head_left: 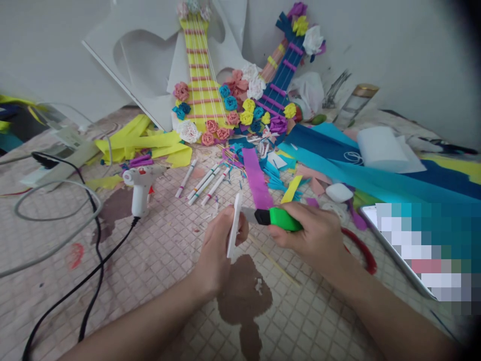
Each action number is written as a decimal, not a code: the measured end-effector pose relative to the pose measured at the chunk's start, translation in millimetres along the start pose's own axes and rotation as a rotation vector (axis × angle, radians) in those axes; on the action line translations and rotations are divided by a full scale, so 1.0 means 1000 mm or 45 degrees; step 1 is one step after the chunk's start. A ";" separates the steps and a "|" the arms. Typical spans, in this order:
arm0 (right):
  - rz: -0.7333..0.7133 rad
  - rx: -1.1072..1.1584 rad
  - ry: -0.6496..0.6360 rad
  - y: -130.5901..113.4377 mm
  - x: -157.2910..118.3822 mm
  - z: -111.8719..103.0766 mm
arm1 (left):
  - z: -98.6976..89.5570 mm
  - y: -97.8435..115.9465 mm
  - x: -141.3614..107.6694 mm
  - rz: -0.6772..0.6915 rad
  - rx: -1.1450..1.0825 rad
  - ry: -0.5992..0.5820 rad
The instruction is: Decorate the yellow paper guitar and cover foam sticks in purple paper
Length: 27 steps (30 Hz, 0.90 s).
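Note:
Upright in my left hand (216, 245) is a small, thin white board piece (235, 228), seen nearly edge-on and pinched between thumb and fingers. My right hand (319, 235) is closed around a green utility knife (284, 219) with a black tip section. Its blade (248, 214) points left and reaches the board piece's right side, close to my left fingertips. Whether the blade has entered the board I cannot tell. Below and behind the knife, a purple paper strip (256, 178) lies on the table.
A white glue gun (141, 188) with a black cord stands at left. Several markers (206, 183) lie mid-table among paper scraps. Yellow (197, 75) and blue (280, 82) flower-trimmed paper guitars lean at the back. A tablet-like device (398, 250) and red scissor-like handle (363, 250) lie right.

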State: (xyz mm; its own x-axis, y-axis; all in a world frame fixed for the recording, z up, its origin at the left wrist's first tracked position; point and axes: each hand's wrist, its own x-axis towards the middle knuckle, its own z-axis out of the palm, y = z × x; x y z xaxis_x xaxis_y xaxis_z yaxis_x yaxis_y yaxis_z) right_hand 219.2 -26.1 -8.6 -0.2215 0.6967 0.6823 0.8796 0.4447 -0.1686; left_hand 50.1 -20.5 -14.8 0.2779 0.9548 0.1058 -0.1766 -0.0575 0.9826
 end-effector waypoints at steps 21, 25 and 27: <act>0.002 0.111 -0.101 -0.013 0.001 -0.002 | -0.001 -0.003 -0.011 0.030 0.276 0.093; -0.012 0.076 -0.063 -0.012 0.001 -0.004 | -0.002 -0.009 -0.012 -0.068 0.145 0.078; -0.007 0.068 -0.060 -0.011 0.001 -0.004 | -0.002 -0.010 -0.012 -0.097 0.068 0.082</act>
State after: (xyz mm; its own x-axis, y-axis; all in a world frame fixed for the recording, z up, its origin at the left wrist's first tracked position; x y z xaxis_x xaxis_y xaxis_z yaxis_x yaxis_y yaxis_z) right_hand 210.8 -32.6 -3.1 -0.2467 0.7193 0.6494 0.8550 0.4770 -0.2037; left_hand 46.6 -30.6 -26.2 0.2272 0.9736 0.0221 -0.1061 0.0022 0.9944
